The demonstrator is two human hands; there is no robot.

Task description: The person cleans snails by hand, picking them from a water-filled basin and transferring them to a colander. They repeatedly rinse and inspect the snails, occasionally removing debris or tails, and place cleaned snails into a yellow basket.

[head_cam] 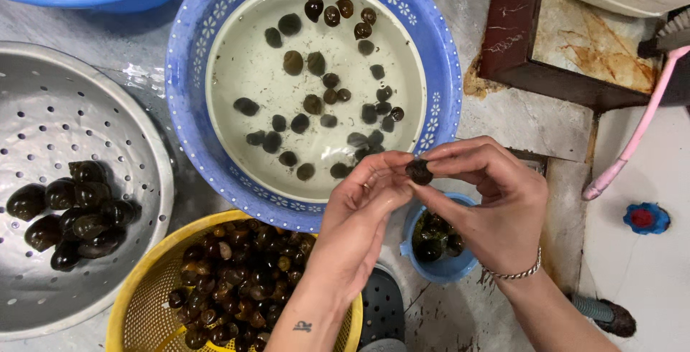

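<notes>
While both hands meet over the blue basin's rim [215, 179], I see my right hand [496, 208] pinching a dark snail [418, 172] between its fingertips, my left hand [363, 212] closing narrowly against it, steadying it above the small blue cup [453, 269] and yellow basket [136, 302].

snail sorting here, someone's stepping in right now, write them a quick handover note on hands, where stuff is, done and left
Left hand: fingertips on the small dark round snail, helping to work it.
Right hand: pinching the same snail, above the small light-blue plastic bowl.
Where things are: many small snails lie in cloudy water in the big blue basin with white flower rim; a heap of dark snails fills the yellow plastic mesh basket; about a dozen larger dark snails sit in the perforated metal colander; a few are in the small bowl.
Done: several snails are already in the water.
Left: the yellow basket heap looks largely unhandled.
</notes>
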